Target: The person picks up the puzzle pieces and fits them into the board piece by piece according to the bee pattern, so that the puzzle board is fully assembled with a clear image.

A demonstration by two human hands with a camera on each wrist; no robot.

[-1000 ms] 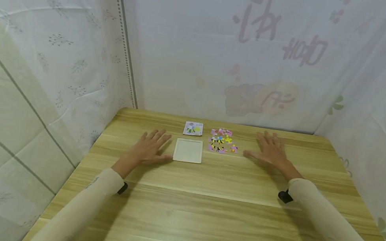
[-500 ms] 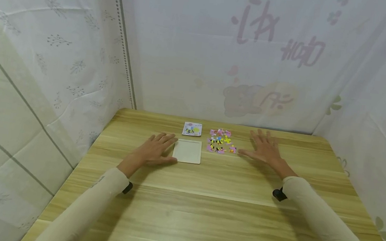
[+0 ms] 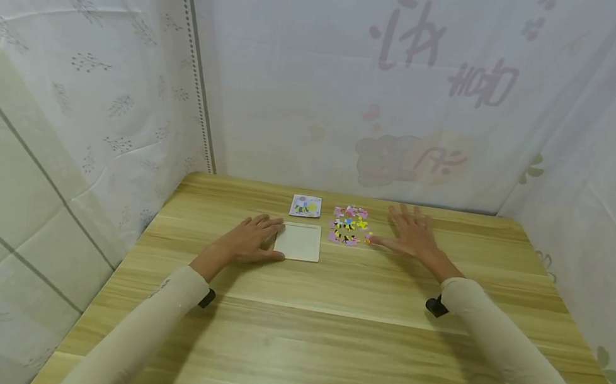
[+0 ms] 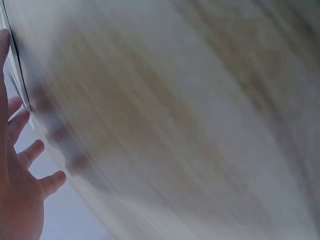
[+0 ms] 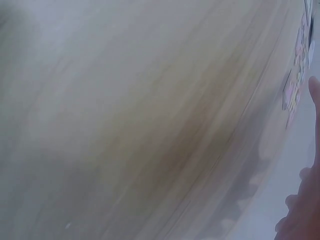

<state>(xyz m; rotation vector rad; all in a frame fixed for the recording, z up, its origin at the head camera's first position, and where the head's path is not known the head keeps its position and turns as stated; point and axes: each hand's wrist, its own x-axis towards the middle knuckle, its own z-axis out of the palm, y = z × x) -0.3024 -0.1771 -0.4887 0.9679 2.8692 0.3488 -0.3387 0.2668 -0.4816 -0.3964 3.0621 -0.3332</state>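
My left hand (image 3: 248, 239) is at the left edge of a flat white square tray (image 3: 299, 242), its thumb and fingertips overlapping that edge in the head view. In the left wrist view the fingers (image 4: 32, 152) are spread, with their shadow on the table. Several pink, yellow and black jigsaw pieces (image 3: 345, 224) lie in a loose square right of the tray. My right hand (image 3: 417, 236) is spread flat to their right, thumb tip at the nearest lower-right piece (image 3: 368, 238). The right wrist view shows only part of that hand beside the pieces (image 5: 295, 90).
A small picture card (image 3: 306, 206) with a bee lies behind the tray. The wood-grain table (image 3: 291, 342) runs back to a printed cloth wall (image 3: 297, 89), with more cloth on both sides.
My left hand has moved right, up to the tray's edge. The right hand has moved left toward the jigsaw pieces, its thumb now at the lower-right piece.
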